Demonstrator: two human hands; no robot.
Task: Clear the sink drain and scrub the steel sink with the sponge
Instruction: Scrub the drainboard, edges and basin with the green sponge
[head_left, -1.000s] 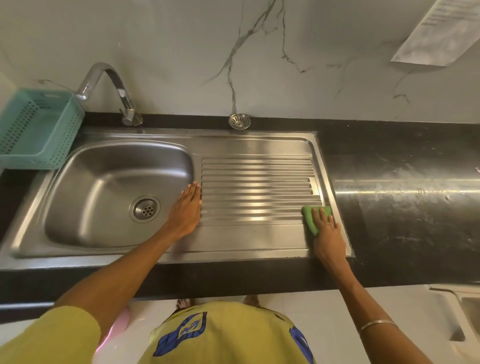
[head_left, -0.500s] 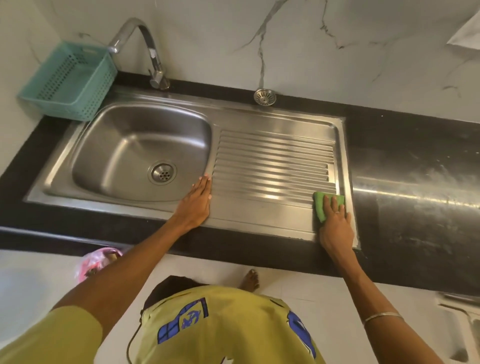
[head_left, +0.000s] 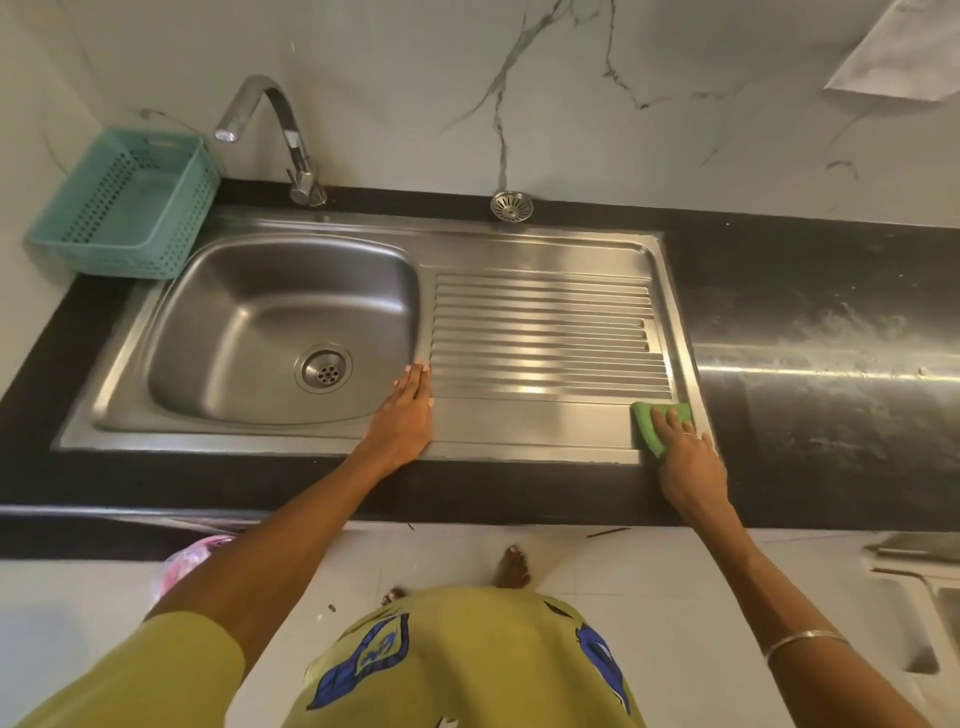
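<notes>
Black countertop surrounds the steel sink. On its drainboard's near right corner lies the green sponge, pressed under the right hand, fingers straight. Left hand rests flat beside the basin, whose drain shows uncovered.

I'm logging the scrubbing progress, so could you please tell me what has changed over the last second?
Very little. The right hand still presses the green sponge on the drainboard's near right corner, no clear travel. The left hand stays flat beside the basin. The strainer and basket are unmoved; only the camera shifted.
</notes>
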